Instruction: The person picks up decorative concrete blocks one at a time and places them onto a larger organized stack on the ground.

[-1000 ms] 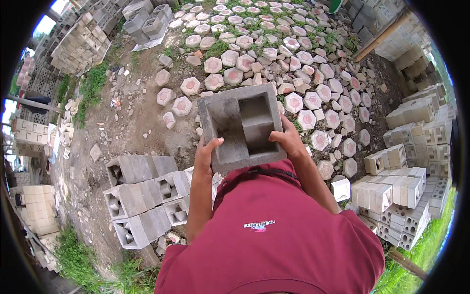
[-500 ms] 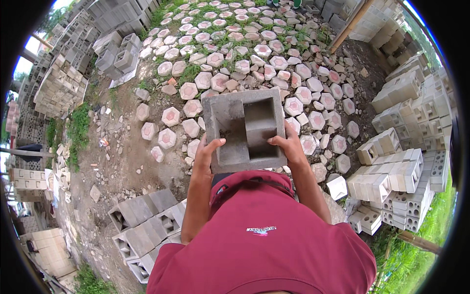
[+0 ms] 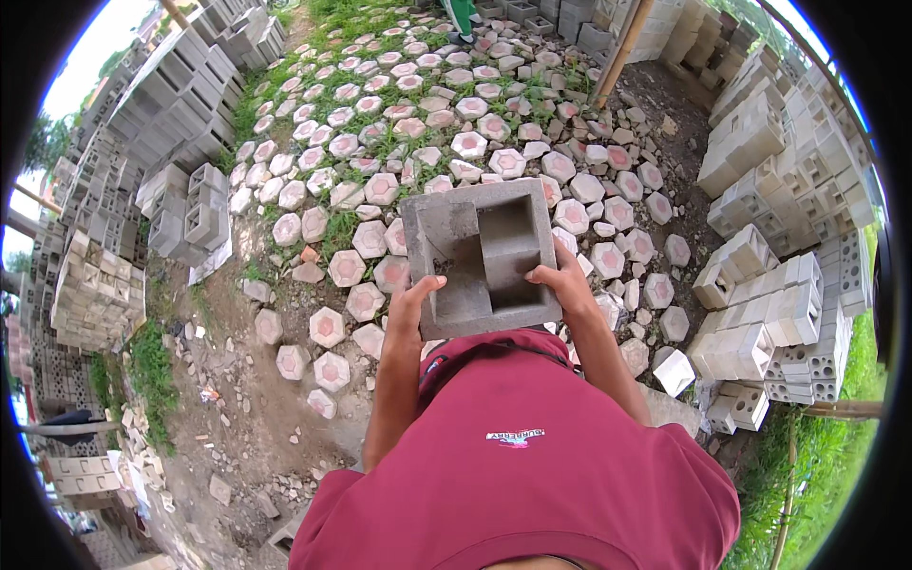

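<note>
With both hands, left hand [image 3: 415, 302] and right hand [image 3: 560, 282], clamped on the hollow concrete block [image 3: 480, 255], carried at chest height, not yet set down over the hexagonal pavers [image 3: 328, 326].

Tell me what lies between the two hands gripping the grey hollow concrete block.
In the head view, only the near wall of the grey hollow concrete block spans between the left hand and right hand; the maroon shirt sits just below that edge.

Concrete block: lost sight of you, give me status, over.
Left hand and right hand grip the hollow concrete block, chest-high. Hexagonal pavers underfoot, block stacks right.
</note>
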Demonstrator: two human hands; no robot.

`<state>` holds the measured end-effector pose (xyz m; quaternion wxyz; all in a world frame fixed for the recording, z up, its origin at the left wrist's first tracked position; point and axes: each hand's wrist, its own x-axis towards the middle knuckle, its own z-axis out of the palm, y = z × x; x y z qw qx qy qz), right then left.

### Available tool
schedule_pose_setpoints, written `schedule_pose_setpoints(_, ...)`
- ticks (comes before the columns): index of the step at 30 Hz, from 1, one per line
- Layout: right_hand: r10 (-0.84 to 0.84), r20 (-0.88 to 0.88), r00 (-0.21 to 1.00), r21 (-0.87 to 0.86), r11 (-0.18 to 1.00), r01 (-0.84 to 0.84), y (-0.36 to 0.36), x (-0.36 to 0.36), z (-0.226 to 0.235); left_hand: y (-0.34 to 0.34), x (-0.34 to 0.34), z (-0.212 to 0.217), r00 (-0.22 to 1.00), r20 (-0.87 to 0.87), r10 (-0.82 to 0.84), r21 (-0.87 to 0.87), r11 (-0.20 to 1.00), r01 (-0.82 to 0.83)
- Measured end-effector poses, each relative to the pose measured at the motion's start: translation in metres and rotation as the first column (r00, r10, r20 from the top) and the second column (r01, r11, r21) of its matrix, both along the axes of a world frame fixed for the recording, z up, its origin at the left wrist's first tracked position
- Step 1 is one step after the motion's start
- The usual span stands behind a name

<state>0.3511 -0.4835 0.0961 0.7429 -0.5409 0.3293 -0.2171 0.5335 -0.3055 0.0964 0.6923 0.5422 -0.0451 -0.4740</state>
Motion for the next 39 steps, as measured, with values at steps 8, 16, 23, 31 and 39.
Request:
schedule_pose_setpoints(8, -0.095, -0.003, 0.995, -0.010, 0.995, 0.095, -0.074, 0.086, -0.003, -0.091, 0.103, -0.013, 0.997, 0.022, -0.069, 0.064, 0.996, 0.068)
schedule_pose_setpoints(16, -0.110, -0.023, 0.994, -0.062, 0.992, 0.109, -0.201, 0.170, -0.008, -0.223, 0.188, -0.013, 0.994, 0.022, -0.111, 0.110, 0.988, 0.108)
schedule_pose_setpoints(23, -0.150, -0.069, 0.986, -0.163, 0.977, 0.138, -0.340, 0.231, -0.014, -0.364, 0.252, 0.017, 0.985, 0.026, -0.173, 0.012, 0.985, 0.172)
schedule_pose_setpoints(31, -0.125, 0.014, 0.992, -0.005, 0.992, 0.125, -0.443, 0.292, 0.025, -0.473, 0.309, 0.025, 0.981, 0.057, -0.183, 0.018, 0.983, 0.182)
schedule_pose_setpoints(39, -0.154, -0.022, 0.988, 0.014, 0.988, 0.154, -0.554, 0.370, 0.006, -0.593, 0.401, 0.012, 0.972, 0.053, -0.228, 0.139, 0.966, 0.219)
